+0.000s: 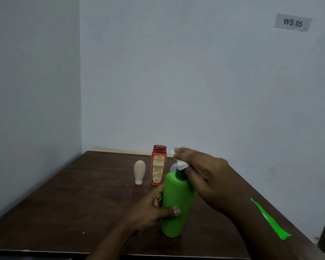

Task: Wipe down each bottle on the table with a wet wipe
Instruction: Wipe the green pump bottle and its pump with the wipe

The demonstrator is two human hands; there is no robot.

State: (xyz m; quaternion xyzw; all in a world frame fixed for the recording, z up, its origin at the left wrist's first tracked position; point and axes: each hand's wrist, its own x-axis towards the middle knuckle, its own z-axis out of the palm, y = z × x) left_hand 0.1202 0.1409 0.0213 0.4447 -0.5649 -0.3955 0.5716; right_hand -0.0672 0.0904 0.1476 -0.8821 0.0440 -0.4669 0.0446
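One green bottle (176, 203) in left hand (150, 209), white wipe (181, 165) in right hand (204, 175).

A numbered workstation is indicated: a "WS 05" label (292, 22) is fixed to the bare wall (195, 81) above a dark table (79, 188).

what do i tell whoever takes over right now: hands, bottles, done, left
Left hand grips the green bottle at the front of the table.
Right hand pinches the wet wipe against its dark cap.
Red bottle, cream bottle and a half-hidden pale bottle stand behind; green wrapper lies at the right edge.
Done: cannot tell which are already wiped.
Left: finish the green bottle, then any unwiped ones.
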